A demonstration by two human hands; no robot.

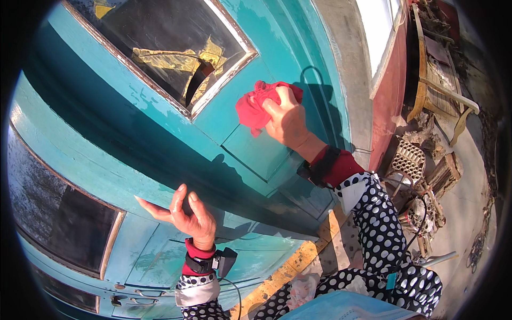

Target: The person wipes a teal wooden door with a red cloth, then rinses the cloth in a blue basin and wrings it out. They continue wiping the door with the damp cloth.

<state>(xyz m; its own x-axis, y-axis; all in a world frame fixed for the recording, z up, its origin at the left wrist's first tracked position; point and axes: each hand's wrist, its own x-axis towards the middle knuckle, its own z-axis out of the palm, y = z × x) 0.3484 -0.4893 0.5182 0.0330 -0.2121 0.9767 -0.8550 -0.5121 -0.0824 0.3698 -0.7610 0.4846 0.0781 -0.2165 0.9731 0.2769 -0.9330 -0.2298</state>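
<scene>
My right hand (286,120) grips a crumpled red cloth (256,108) and presses it against a turquoise painted wooden door (208,108), just below a glass pane (160,24) with yellowed tape and a broken hole. The surface by the cloth looks wet. Lower and to the left, my left hand (196,220) holds nothing; its fingers are spread in front of the turquoise woodwork. Whether its fingertips touch the wood I cannot tell. Both wrists carry dark strapped devices over red cuffs and polka-dot sleeves.
A second glazed turquoise door panel (140,248) with metal handles (146,296) is at the lower left. A yellowish wooden sill (296,262) runs along the bottom. On the right stand a wooden bench (444,88), a split log (444,176) and a honeycomb-like stack of tubes (408,160).
</scene>
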